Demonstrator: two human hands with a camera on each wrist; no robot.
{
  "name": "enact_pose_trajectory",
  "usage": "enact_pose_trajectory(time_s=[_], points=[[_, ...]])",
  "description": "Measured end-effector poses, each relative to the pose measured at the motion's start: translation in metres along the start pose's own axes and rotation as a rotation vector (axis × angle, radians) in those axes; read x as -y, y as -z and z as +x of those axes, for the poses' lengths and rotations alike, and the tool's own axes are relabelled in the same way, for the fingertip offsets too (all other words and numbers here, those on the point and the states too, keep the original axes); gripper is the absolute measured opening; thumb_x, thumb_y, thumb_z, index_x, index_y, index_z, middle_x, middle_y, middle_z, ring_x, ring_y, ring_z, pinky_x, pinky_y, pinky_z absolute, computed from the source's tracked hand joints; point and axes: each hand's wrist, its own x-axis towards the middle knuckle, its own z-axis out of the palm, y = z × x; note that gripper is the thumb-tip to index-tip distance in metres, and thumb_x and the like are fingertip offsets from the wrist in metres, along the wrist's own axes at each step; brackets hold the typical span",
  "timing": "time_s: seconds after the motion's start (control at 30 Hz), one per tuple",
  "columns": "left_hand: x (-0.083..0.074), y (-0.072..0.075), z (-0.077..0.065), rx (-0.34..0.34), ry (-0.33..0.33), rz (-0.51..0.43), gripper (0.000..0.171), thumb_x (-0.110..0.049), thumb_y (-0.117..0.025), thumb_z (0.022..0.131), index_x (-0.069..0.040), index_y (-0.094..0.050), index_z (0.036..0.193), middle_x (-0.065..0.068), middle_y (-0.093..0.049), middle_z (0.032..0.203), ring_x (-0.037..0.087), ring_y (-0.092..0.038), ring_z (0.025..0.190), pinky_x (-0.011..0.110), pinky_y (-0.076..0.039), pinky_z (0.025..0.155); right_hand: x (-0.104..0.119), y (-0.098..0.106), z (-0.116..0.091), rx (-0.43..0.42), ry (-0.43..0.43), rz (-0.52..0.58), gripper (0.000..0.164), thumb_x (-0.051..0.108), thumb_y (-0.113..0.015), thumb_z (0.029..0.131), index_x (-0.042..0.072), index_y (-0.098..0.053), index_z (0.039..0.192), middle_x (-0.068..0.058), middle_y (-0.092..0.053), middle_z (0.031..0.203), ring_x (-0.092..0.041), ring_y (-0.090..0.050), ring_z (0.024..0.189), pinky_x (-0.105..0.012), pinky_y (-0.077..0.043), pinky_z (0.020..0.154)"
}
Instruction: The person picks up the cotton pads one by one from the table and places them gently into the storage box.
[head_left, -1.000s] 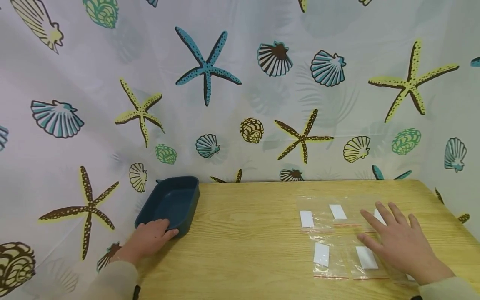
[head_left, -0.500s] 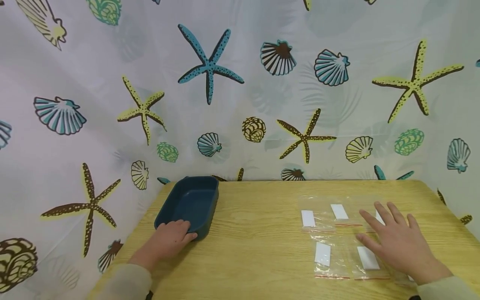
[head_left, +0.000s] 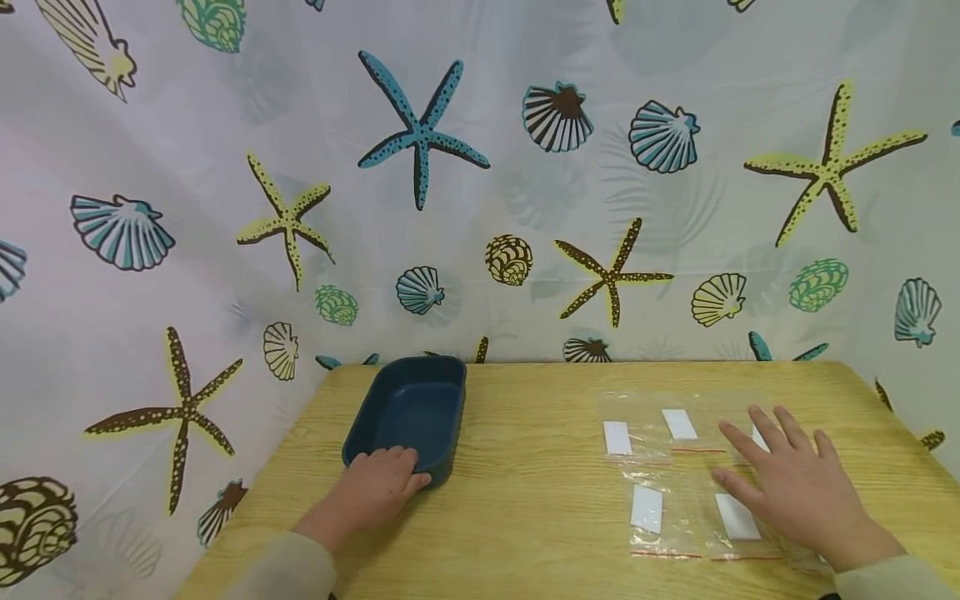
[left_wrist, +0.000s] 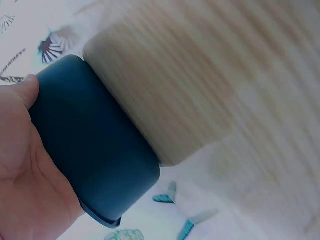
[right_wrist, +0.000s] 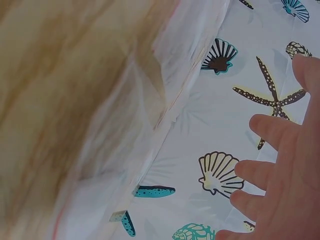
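A dark blue rectangular bin [head_left: 416, 414] with rounded corners stands at the table's left side in the head view. My left hand [head_left: 369, 492] grips its near rim, the fingers hooked inside and the thumb along the outside. In the left wrist view the bin's outer wall [left_wrist: 95, 130] shows beside the palm [left_wrist: 30, 165]. On the right, my right hand [head_left: 806, 483] is spread with straight fingers, palm down over several clear zip bags [head_left: 678, 521] with red seal lines. Each visible bag carries a white rectangle [head_left: 647, 509]. The hand partly hides the rightmost bags.
The table [head_left: 525, 467] has a light wood-grain top. Behind it and along both sides hangs a white curtain [head_left: 465, 225] printed with shells and starfish. The bin is close to the table's left edge; wood surface lies between it and the bags.
My left hand has slid the bin to the right, away from the left curtain and further onto the table. The right hand and the bags have kept their places.
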Motion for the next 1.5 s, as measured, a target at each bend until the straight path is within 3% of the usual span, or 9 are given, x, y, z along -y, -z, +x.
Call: enact_pose_trajectory(time_s=[0.53, 0.83, 1.33, 1.5], points=[[-0.059, -0.008, 0.01, -0.026, -0.075, 0.054, 0.028, -0.04, -0.057, 0.103, -0.015, -0.051, 0.09, -0.002, -0.044, 0.078, 0.02, -0.044, 0.068, 0.04, -0.035, 0.062, 0.004, -0.003, -0.001, 0.022, -0.011, 0.018, 0.077, 0.071, -0.043, 0.097, 0.017, -0.048, 0.152, -0.026, -0.033, 0.157, -0.053, -0.021, 0.143, -0.08, -0.016, 0.102], [-0.094, -0.006, 0.016, 0.053, -0.08, 0.048, 0.026, -0.041, -0.054, 0.104, -0.016, -0.052, 0.096, -0.001, -0.048, 0.086, 0.02, -0.045, 0.077, 0.04, -0.036, 0.067, 0.005, -0.004, -0.002, 0.032, -0.019, 0.023, 0.079, 0.072, -0.042, 0.096, 0.017, -0.047, 0.152, -0.026, -0.032, 0.157, -0.053, -0.021, 0.143, -0.08, -0.016, 0.102], [-0.153, -0.01, 0.021, 0.016, -0.084, 0.084, 0.025, -0.039, -0.055, 0.104, -0.016, -0.051, 0.093, 0.0, -0.049, 0.086, 0.021, -0.049, 0.08, 0.041, -0.041, 0.072, 0.008, -0.002, 0.001, 0.042, -0.016, 0.033, 0.081, 0.074, -0.042, 0.095, 0.016, -0.049, 0.151, -0.027, -0.032, 0.157, -0.053, -0.02, 0.143, -0.08, -0.016, 0.102], [-0.168, -0.012, 0.023, -0.015, -0.137, 0.109, 0.026, -0.038, -0.054, 0.105, -0.015, -0.053, 0.093, 0.001, -0.05, 0.085, 0.021, -0.05, 0.08, 0.042, -0.045, 0.072, 0.007, -0.003, 0.0, 0.045, -0.018, 0.024, 0.081, 0.074, -0.041, 0.095, 0.016, -0.049, 0.151, -0.027, -0.033, 0.157, -0.053, -0.021, 0.143, -0.08, -0.017, 0.102]])
